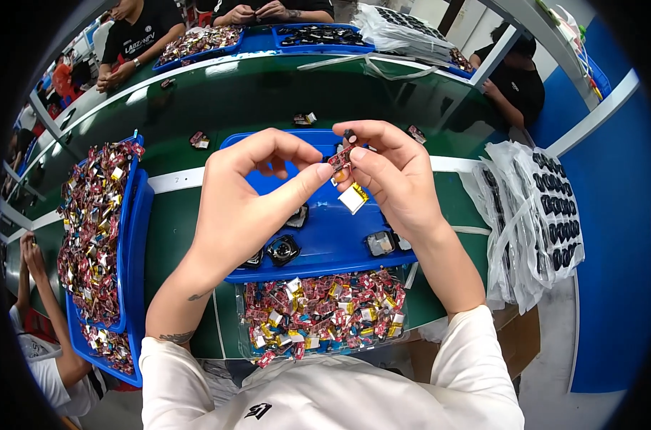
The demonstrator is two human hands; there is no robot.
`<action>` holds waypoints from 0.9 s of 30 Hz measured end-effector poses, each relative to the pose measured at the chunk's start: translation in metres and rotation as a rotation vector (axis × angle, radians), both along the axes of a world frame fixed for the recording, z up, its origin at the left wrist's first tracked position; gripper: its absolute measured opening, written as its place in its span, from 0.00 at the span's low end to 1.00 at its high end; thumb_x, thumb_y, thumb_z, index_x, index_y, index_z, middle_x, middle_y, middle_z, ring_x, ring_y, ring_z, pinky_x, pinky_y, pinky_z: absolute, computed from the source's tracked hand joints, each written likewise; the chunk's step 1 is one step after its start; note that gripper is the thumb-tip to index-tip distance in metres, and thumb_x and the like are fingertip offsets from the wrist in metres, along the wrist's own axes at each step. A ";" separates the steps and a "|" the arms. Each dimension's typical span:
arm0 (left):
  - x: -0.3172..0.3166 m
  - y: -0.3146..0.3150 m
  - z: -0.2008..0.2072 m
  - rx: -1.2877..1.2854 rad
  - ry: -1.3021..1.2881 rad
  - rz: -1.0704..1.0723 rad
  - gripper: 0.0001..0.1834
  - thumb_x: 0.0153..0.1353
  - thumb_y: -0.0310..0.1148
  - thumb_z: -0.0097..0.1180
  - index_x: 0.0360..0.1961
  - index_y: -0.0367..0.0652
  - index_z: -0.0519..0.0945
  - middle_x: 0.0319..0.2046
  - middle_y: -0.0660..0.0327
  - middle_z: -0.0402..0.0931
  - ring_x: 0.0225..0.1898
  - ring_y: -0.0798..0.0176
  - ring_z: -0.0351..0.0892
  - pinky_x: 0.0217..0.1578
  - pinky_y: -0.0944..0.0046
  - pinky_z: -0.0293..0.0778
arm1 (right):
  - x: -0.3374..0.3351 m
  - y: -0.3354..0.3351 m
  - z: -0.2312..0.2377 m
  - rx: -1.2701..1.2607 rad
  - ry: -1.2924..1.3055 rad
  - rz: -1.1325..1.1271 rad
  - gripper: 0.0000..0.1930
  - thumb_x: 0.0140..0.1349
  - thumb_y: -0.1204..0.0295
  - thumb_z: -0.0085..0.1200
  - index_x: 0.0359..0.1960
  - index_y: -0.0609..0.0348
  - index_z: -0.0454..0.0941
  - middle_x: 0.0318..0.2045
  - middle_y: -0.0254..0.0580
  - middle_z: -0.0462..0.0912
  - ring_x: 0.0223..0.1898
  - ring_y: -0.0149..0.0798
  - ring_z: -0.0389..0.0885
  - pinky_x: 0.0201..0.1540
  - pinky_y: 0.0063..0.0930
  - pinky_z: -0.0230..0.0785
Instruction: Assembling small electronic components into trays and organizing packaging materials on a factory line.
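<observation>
Over the shallow blue plastic tray [333, 247], left hand [248, 188] and right hand [398, 180] pinch a small red oblong circuit board [342, 158] (flat white-and-yellow battery [353, 198] dangling), seemingly to steady it.

Red circuit board [340, 159] partly covered by right hand [401, 179], co-worker opposite [272, 10] cut off at top edge

Two hands are counted at the centre: one left hand [250, 186] and one right hand [401, 183]. Between them, one circuit board [340, 159] and one battery [353, 198] are shown. One blue tray [325, 244] is placed beneath, where at least five black casings [282, 249] can be counted. Three loose boards [199, 140] are scattered just beyond it. One clear box [241, 315] is set near; two blue bins [140, 208] are stacked at left. The pieces heaped in these cannot be counted.
</observation>
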State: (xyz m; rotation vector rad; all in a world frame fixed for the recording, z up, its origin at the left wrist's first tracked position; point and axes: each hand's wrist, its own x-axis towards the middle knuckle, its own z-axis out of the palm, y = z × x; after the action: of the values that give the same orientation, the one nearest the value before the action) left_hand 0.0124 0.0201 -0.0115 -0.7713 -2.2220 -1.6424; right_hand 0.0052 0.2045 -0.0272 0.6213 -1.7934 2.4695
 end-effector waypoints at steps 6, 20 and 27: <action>0.000 0.006 -0.003 -0.076 -0.023 -0.005 0.06 0.50 0.27 0.63 0.27 0.35 0.80 0.25 0.64 0.78 0.28 0.74 0.72 0.33 0.74 0.67 | -0.001 0.007 -0.003 0.102 0.127 -0.022 0.08 0.59 0.80 0.50 0.40 0.68 0.72 0.33 0.41 0.78 0.32 0.29 0.79 0.38 0.22 0.74; -0.009 0.003 -0.005 0.143 -0.456 -0.142 0.09 0.56 0.31 0.58 0.26 0.36 0.79 0.24 0.62 0.78 0.29 0.72 0.75 0.37 0.73 0.68 | -0.002 0.007 -0.007 0.168 0.388 -0.237 0.06 0.55 0.81 0.54 0.35 0.65 0.76 0.34 0.36 0.78 0.34 0.26 0.79 0.34 0.17 0.71; -0.013 0.004 -0.005 -0.271 0.429 0.106 0.05 0.40 0.24 0.62 0.21 0.41 0.78 0.20 0.65 0.76 0.24 0.66 0.69 0.27 0.68 0.65 | -0.001 0.009 -0.004 0.198 0.320 -0.222 0.10 0.55 0.80 0.55 0.40 0.64 0.75 0.31 0.34 0.77 0.33 0.22 0.75 0.34 0.14 0.69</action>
State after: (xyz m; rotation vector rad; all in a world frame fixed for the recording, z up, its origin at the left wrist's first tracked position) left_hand -0.0007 0.0243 -0.0160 -0.9503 -2.1437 -1.0201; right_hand 0.0040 0.2136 -0.0309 0.7334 -1.8720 1.9422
